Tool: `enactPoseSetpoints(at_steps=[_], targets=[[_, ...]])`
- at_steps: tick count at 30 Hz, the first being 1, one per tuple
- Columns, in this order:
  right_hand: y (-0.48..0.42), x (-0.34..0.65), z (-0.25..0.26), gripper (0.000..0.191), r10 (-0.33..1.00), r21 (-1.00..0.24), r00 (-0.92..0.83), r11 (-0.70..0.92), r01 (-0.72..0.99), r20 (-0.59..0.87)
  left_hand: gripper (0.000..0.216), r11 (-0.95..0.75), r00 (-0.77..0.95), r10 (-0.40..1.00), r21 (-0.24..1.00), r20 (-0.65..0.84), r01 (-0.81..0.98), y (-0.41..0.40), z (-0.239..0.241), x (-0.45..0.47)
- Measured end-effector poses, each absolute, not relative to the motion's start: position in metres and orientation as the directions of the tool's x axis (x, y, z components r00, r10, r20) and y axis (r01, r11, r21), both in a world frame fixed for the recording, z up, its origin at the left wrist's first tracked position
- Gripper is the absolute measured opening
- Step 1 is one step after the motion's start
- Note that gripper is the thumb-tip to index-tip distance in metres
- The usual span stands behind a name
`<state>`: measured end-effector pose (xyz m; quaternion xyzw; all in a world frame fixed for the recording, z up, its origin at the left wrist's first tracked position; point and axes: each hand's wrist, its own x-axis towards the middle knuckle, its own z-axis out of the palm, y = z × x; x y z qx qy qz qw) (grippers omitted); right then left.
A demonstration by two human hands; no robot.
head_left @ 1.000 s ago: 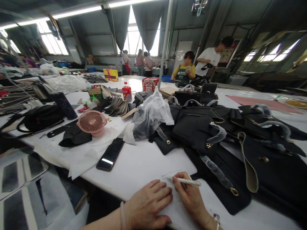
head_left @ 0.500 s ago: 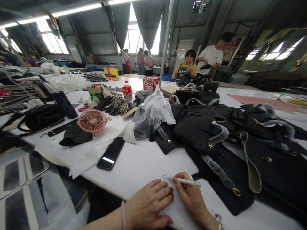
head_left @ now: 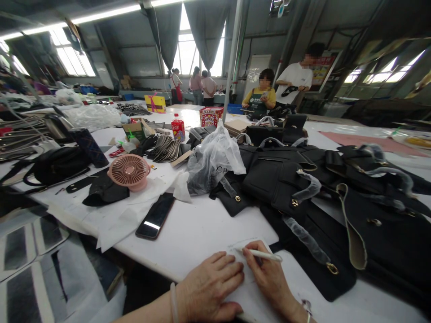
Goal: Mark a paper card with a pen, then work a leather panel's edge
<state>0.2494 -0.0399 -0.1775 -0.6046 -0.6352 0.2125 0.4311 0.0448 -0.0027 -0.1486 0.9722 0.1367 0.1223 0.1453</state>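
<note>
Near the table's front edge, my right hand [head_left: 269,273] pinches a white pen [head_left: 264,255] between thumb and fingers. The pen's tip rests at handwriting on a sheet of white paper [head_left: 247,242]. My left hand [head_left: 215,282] lies flat, palm down, on the lower left part of the paper, with its fingers stretched out. Part of the sheet is hidden under both hands. Just right of the pen lies a black leather piece [head_left: 323,264] with a plastic-wrapped handle [head_left: 306,240].
A dark phone [head_left: 155,216] lies left of the paper. Behind it stand a pink fan [head_left: 129,172] and a clear plastic bag [head_left: 217,157]. Black bags [head_left: 272,175] are heaped at the right. Across the table are a person in yellow [head_left: 260,96] and another in white [head_left: 293,78].
Both hands and the pen hold almost the same place. The view has shifted very slightly. At the back, the standing person's hands have moved a little with a dark object.
</note>
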Motion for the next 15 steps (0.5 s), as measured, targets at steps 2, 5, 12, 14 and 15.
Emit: enactPoseSetpoints(at_steps=[2,5,12,14,15], targets=[[-0.0404,0.2491,-0.1765,0.025,0.954,-0.794,0.095,0.178,0.581,0.284,0.052,-0.921,0.932,0.300,0.318,0.202,0.227,-0.0027,-0.1492,0.0445],[-0.0400,0.2483,-0.1738,0.027,0.955,-0.797,0.088,0.184,0.575,0.284,0.053,-0.921,0.933,0.296,0.319,0.203,0.223,-0.0028,-0.1490,0.0441],[-0.0397,0.2494,-0.1723,0.032,0.951,-0.846,0.176,0.130,0.518,0.253,0.051,-0.928,0.934,0.293,0.294,0.204,0.227,-0.0032,-0.1448,0.0444],[-0.0405,0.2497,-0.1728,0.032,0.956,-0.860,0.185,0.107,0.500,0.227,0.051,-0.933,0.934,0.288,0.282,0.213,0.223,-0.0024,-0.1443,0.0444],[-0.0408,0.2497,-0.1732,0.032,0.957,-0.865,0.188,0.102,0.491,0.219,0.051,-0.937,0.934,0.282,0.270,0.219,0.219,-0.0018,-0.1443,0.0445]])
